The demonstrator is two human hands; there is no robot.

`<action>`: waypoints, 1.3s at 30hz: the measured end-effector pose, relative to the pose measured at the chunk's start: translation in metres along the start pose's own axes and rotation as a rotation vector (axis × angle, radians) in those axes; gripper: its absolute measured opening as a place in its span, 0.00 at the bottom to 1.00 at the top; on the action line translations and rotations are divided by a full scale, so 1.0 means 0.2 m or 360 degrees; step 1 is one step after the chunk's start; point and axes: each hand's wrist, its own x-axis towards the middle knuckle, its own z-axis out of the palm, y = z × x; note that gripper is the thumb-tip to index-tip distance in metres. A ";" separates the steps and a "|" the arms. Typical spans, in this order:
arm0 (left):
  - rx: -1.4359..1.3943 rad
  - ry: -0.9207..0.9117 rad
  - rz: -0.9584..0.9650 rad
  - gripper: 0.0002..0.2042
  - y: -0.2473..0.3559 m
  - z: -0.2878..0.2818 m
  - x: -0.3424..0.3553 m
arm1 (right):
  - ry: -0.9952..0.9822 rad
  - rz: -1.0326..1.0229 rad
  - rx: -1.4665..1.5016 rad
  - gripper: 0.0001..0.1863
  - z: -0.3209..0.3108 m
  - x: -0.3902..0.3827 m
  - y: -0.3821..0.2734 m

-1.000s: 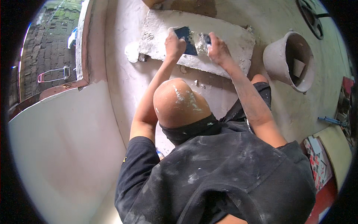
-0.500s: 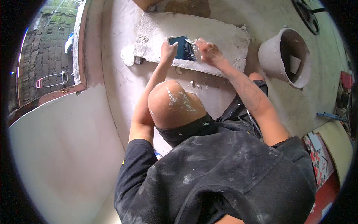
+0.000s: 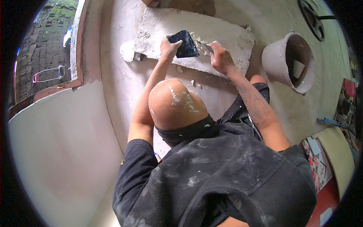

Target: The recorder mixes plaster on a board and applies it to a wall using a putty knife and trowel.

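My left hand grips the left edge of a dark blue, flat square plate, thumb on top. The plate is tilted over a pale slab smeared with white plaster. My right hand is closed around a scraper, its handle mostly hidden by the fingers. Lumpy wet plaster shows between the scraper and the plate's right edge. I cannot tell whether it clings to the scraper or lies on the slab.
A grey bucket, plaster-coated, stands right of the slab with a pale piece inside. White lumps lie at the slab's left end. A black wheel-like object is at far right. A large white panel fills the left side.
My left hand has tilted the plate, and its face now looks cleaner and darker. My right hand has moved right and nearer to me, bringing the scraper off the plate's face.
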 end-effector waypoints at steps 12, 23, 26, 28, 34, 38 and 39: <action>0.0925 -0.0007 0.1228 0.11 0.14 -0.03 -0.21 | -0.0025 0.0016 -0.0003 0.15 -0.23 0.07 0.07; 0.0789 -0.0137 0.1773 0.10 0.08 -0.03 -0.21 | -0.0288 -0.0504 -0.0406 0.18 -0.14 0.07 0.05; 0.0674 -0.0208 0.1628 0.11 0.04 -0.02 -0.24 | -0.0417 -0.0419 -0.0440 0.19 -0.07 0.13 0.11; 0.0680 -0.0255 0.1510 0.12 0.03 -0.02 -0.25 | -0.0476 -0.0316 -0.0396 0.18 -0.03 0.18 0.15; 0.0627 -0.0296 0.1474 0.11 0.02 -0.07 -0.27 | -0.0308 0.0030 -0.0320 0.18 -0.06 0.22 0.23; 0.0853 -0.0222 0.1538 0.11 -0.01 -0.09 -0.25 | -0.0347 -0.0002 -0.0220 0.17 -0.07 0.14 0.09; 0.0904 -0.0234 0.1650 0.11 0.01 -0.09 -0.25 | -0.0340 -0.0091 -0.0170 0.17 -0.06 0.13 0.04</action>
